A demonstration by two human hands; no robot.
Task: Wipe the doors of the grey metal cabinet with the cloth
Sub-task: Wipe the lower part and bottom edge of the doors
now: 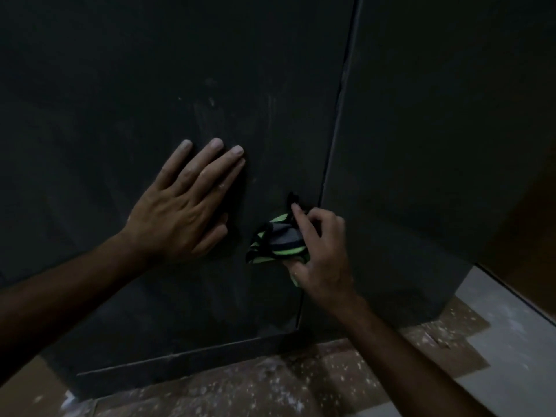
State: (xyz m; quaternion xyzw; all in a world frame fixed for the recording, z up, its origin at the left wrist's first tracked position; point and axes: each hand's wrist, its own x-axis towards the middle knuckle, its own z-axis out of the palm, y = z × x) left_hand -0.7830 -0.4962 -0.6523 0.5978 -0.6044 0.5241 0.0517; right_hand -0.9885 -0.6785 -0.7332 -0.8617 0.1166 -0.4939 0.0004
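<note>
Grey metal cabinet [150, 70] fills most of view, dim light. No brand, label or writing legible anywhere on it. Two doors: L door [240, 85] carries both hands; R door [436, 115] lies just right of the R hand. Door seam [337, 121] runs top-right to bottom-left, passing just right of the R hand's fingertips. Faint pale smear marks on L door above the L hand.

Floor [270, 386] below both forearms: brown, white specks; paler strip at lower right.

L hand [180, 212]: flat on L door, fingers straight, slightly spread, pointing up and right; palm pressed to metal, holds nothing.

R hand [319, 251]: fingers curled, gripping the cloth [276, 239] against L door near the seam, index tip extended up onto a dark bit of fabric.

Cloth: bunched, green/grey/black stripes, sticks out left of R hand, between the two hands, apart from the L hand; long axis approx lower-left to upper-right.
</note>
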